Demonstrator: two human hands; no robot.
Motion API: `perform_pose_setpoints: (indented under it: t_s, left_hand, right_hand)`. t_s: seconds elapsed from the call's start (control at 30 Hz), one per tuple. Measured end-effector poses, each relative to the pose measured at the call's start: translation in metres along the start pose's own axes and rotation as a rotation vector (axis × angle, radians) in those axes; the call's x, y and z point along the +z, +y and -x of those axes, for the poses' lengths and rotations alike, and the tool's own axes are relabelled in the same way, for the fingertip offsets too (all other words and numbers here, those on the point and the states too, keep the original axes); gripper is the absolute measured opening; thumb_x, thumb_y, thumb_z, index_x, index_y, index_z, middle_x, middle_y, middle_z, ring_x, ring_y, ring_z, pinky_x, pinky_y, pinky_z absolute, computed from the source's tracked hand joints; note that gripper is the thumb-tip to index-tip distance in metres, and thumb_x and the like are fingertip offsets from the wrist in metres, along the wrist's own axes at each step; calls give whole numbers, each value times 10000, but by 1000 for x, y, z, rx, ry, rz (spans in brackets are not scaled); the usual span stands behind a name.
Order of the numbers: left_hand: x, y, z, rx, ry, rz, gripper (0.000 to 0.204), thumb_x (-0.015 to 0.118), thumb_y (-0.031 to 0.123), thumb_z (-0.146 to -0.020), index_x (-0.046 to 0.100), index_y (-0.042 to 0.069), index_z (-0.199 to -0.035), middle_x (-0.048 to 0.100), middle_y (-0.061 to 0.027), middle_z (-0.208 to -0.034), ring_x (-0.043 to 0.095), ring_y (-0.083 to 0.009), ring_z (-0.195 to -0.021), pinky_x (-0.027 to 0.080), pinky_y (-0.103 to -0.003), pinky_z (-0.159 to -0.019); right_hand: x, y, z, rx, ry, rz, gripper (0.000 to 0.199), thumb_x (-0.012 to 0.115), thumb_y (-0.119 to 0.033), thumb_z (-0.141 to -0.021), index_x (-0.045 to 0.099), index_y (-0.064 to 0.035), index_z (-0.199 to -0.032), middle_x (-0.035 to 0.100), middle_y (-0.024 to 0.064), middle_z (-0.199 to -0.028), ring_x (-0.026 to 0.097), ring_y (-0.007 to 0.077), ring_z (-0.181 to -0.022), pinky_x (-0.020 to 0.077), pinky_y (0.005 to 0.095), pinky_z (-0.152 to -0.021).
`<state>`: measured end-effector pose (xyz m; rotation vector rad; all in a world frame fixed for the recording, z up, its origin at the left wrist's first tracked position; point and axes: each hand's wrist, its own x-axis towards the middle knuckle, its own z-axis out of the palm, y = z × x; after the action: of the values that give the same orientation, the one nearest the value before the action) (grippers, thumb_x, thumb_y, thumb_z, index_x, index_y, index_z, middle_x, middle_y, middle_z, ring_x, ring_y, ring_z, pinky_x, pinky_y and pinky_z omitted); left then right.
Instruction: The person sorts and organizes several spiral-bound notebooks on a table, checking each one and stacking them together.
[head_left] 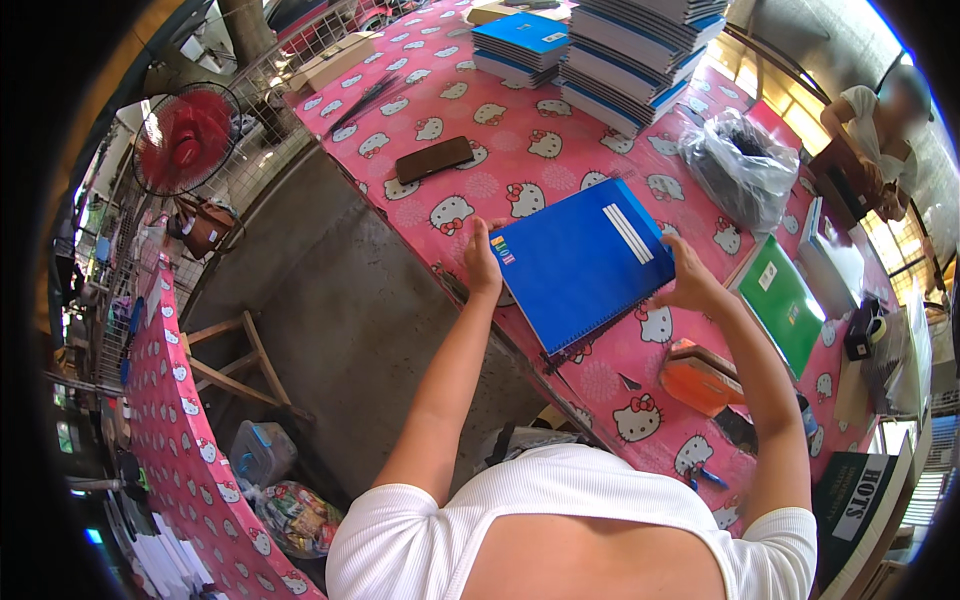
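A blue spiral notebook (590, 265) lies tilted over the table's front edge, its coil facing me, with white lines on the cover. A lighter blue strip shows along its far right edge; whether a second notebook lies beneath is not clear. My left hand (483, 265) grips its left edge, fingers partly hidden. On the opposite side my right hand (695, 280) curls round the right edge, thumb near the coil. Beyond it rests a dark brown phone (434, 160). A green notebook (780, 300) and an orange object (700, 380) lie beside my right forearm.
Tall notebook stacks (640, 70) and a shorter blue pile (520, 45) stand at the back. A plastic bag (740, 165) sits to their right. Another person (870, 140) is at the far right. A red fan (187, 140) and wooden stool frame (245, 365) are left.
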<state>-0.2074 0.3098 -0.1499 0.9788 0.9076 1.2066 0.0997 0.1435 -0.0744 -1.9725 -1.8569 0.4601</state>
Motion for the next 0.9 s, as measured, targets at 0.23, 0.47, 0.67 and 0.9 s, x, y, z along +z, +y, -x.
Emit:
perform_pose_setpoints:
  t_s: [0.23,0.47,0.67,0.9]
  left_hand:
    - [30,-13,4,417,206,-350,310,576,253,-941,541,16,-744,577,-41,-762,544,-132,-722,451,-313,-711]
    - [5,-20,-6,243,127,66,535,409,402,-990,600,-14,-714,645,-125,-808,591,-187,-769,455,-320,-783]
    - [16,-19,-3,265,342,-21,530,435,392,-984,573,4,-650,611,-119,-657,587,-223,-642,470,-347,-732]
    - [-5,3,-2,340,307,-98,305,498,330,-970,535,29,-1000,567,-63,-981,554,-164,-839,452,-332,-769]
  right_hand:
    - [-2,30,-25,12,-163,-55,1105,913,-62,-432,276,-49,-1336,428,227,-1278,437,402,-1235,433,413,-981]
    - [-7,19,-19,-47,-192,40,765,901,-94,-463,413,-43,-1050,517,173,-1040,564,365,-996,481,398,-810]
    - [-14,14,-32,-15,-204,174,676,880,-79,-489,443,-36,-1003,535,150,-1060,548,357,-1000,469,416,-812]
    - [-64,33,30,-135,227,155,676,833,-105,-578,526,-98,-1180,546,142,-1086,535,358,-1051,443,438,-915]
